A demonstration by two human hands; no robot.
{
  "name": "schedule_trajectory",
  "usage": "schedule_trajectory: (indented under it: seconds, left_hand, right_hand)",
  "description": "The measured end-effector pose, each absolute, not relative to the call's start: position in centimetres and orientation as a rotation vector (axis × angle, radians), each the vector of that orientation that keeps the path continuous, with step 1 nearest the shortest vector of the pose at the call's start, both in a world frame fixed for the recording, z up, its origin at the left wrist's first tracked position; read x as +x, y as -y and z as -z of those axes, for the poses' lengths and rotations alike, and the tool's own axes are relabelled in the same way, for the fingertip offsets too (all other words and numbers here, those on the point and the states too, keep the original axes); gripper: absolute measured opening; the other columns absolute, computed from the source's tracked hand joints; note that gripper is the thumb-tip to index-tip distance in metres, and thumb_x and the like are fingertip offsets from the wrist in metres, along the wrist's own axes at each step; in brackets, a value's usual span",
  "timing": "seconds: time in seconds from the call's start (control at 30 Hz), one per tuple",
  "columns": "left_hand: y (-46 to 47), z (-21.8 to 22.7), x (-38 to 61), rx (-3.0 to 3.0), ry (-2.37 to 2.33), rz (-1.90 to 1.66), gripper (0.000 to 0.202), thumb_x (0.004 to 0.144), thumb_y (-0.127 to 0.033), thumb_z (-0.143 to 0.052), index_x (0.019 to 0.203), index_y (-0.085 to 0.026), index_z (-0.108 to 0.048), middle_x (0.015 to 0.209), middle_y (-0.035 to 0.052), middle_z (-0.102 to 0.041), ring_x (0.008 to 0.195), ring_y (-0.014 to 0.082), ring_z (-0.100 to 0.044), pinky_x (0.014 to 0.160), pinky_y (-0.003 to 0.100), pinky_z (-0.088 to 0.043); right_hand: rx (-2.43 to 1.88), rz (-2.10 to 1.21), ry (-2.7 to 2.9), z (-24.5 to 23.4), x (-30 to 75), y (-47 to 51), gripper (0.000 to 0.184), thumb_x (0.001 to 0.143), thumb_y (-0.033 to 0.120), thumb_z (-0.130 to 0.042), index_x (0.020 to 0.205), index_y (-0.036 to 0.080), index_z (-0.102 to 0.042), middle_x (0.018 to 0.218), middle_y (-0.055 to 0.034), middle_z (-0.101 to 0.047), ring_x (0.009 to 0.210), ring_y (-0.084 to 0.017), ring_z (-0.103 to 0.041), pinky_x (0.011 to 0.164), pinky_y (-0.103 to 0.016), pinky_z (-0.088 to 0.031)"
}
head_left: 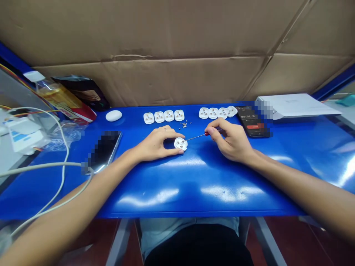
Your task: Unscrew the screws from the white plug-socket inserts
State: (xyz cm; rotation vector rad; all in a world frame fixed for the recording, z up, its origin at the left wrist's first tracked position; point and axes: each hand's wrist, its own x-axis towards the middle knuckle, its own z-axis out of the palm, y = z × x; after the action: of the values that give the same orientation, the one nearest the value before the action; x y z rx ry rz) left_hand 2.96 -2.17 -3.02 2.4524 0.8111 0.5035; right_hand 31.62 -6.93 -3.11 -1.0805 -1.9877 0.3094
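Left fingers [176, 135] pinch a piece [180, 145]; right fingers [217, 125] grip a screwdriver [196, 137], tip at it. Beyond the left: screws [185, 125] and four pieces [166, 117], likely pending; beyond the right: four more [213, 113], likely done.

The piece [177, 146] in my grip is white plastic, smooth-faced, with small metal fittings [182, 146] set in it. The screwdriver [207, 133] I hold has a slim, bright metal shaft [196, 137]. I find the loose screws [184, 126] metallic, the tabletop [177, 181] smooth and highly glossy with strong glare. The cardboard [194, 29] behind is matt and creased. The bottle [65, 98] is clear plastic; the wrapping [70, 133] is thin, crinkled film. The black cloth [199, 245] on my lap looks matt.
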Motion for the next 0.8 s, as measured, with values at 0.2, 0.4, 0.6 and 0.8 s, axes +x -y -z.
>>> schedule_trajectory:
  seconds: [0.2,0.4,0.6,0.8]
  left_hand:
    - [2.29,3.19,3.13,2.485,-0.750,-0.541,0.044,0.097,-0.047,-0.078,0.130,-0.019,-0.076,0.106,0.0062,-0.077,0.095,0.0222,-0.067,0.089,0.035,-0.048]
    - [2.69,2.91,3.50,2.491,-0.708,-0.511,0.037,0.098,-0.045,-0.076,0.125,-0.018,-0.075,0.101,0.0041,-0.075,0.091,0.0198,-0.066,0.087,0.033,-0.045]
    - [2.58,2.80,3.40,2.494,-0.734,-0.501,0.034,0.100,-0.047,-0.074,0.121,-0.020,-0.076,0.100,0.0043,-0.075,0.089,0.0202,-0.065,0.086,0.034,-0.045]
    - [2.47,2.86,3.32,2.496,-0.731,-0.491,0.037,0.099,-0.047,-0.074,0.125,-0.020,-0.075,0.103,0.0051,-0.076,0.091,0.0212,-0.066,0.088,0.035,-0.046]
  right_hand:
    - [-1.080,-0.270,2.019,3.13,31.68,6.89,0.012,0.105,0.027,-0.057,0.099,0.023,-0.066,0.092,-0.0045,-0.078,0.077,-0.019,-0.071,0.069,-0.031,-0.055]
    - [-0.957,-0.298,2.087,2.68,31.82,6.92,0.014,0.095,0.016,-0.059,0.105,0.024,-0.062,0.096,-0.0042,-0.075,0.080,-0.019,-0.070,0.072,-0.032,-0.058]
    - [-0.914,-0.228,2.161,2.74,31.74,7.16,0.018,0.096,0.020,-0.063,0.114,0.023,-0.061,0.102,-0.0068,-0.075,0.085,-0.022,-0.073,0.077,-0.034,-0.060]
    - [-0.995,-0.215,2.088,3.11,31.79,7.03,0.011,0.102,0.022,-0.058,0.111,0.024,-0.062,0.095,-0.0043,-0.075,0.078,-0.020,-0.072,0.072,-0.033,-0.059]
